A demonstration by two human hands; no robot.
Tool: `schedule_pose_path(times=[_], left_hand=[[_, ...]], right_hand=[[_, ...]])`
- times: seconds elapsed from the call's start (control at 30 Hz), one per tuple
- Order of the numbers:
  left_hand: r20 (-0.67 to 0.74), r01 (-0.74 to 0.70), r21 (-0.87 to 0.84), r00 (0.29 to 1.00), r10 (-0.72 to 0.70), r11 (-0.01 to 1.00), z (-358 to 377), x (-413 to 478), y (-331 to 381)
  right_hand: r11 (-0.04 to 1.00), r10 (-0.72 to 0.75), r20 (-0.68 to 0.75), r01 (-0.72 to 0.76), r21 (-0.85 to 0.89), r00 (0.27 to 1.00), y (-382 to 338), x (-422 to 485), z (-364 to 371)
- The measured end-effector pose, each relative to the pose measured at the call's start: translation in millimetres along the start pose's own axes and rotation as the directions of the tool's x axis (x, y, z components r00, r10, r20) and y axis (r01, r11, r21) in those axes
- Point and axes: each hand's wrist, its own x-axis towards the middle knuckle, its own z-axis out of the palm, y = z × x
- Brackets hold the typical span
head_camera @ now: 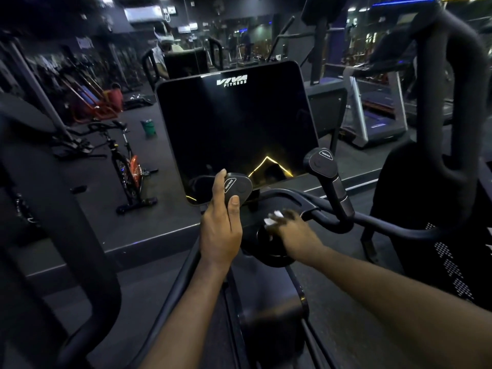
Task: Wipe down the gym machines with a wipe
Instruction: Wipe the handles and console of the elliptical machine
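The gym is dim, lit by small white ceiling lights (143,14) far back and a blue strip light (399,1) at top right; the floor and nearby frames sink to near-black. The glossy console screen (237,123) carries a yellow glare line low down. The left hand (221,227) on the resistance grip (238,187) is sharp, while the right hand (295,231) and its wipe (274,219) are smeared by blur. The background is soft and grainy, and the side handle (452,102) bows with wide-angle distortion.
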Motion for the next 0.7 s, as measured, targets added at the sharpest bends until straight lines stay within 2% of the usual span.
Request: schedule_pose_path(times=[0.03, 0.1, 0.23, 0.3, 0.4, 0.47, 0.57, 0.63, 0.67, 0.7], left_hand=[[0.002, -0.001, 0.001, 1.000, 0.001, 1.000, -0.5, 0.3, 0.6], [0.006, -0.003, -0.012, 1.000, 0.003, 1.000, -1.4, 1.0, 1.4], [0.016, 0.020, -0.028, 1.000, -0.020, 0.999, -3.3, 3.4, 0.9], [0.009, 0.034, -0.036, 0.999, -0.033, 0.999, -5.1, 2.8, 2.9], [0.022, 0.070, -0.097, 0.997, -0.068, 0.993, -9.8, 9.1, 7.5], [-0.017, 0.034, -0.075, 0.999, -0.035, 0.997, -17.8, 19.4, 10.0], [-0.135, 0.022, 0.052, 0.991, -0.015, 0.998, -28.4, 48.5, 10.6], [-0.207, 0.045, 0.117, 0.978, -0.020, 0.992, -36.8, 78.8, 10.0], [-0.231, 0.043, 0.162, 0.973, -0.004, 0.986, -40.6, 92.9, 8.2], [-0.245, 0.040, 0.226, 0.969, 0.017, 0.973, -44.4, 110.0, 6.0]], right_hand=[[0.999, -0.023, 0.045, 0.025, -0.043, 0.999, 4.8, -6.4, 4.9], [0.996, 0.077, 0.101, -0.072, -0.058, 0.992, 7.8, -18.6, 7.2], [0.978, 0.207, 0.055, -0.205, -0.034, 0.977, -16.2, -24.1, 2.2], [0.944, 0.319, 0.023, -0.320, 0.083, 0.947, -26.5, -18.2, -1.8], [0.786, 0.490, 0.026, -0.455, 0.418, 0.871, -31.6, -2.0, -14.7], [0.695, 0.531, -0.038, -0.410, 0.590, 0.847, -27.9, 11.9, -31.1], [0.569, 0.594, -0.115, -0.315, 0.760, 0.796, -19.5, 32.1, -71.9], [0.479, 0.572, -0.108, -0.224, 0.849, 0.813, -17.2, 49.2, -101.1], [0.501, 0.526, -0.106, -0.207, 0.840, 0.844, -19.4, 56.5, -111.8], [0.568, 0.480, -0.128, -0.196, 0.799, 0.868, -22.5, 66.0, -124.3]])
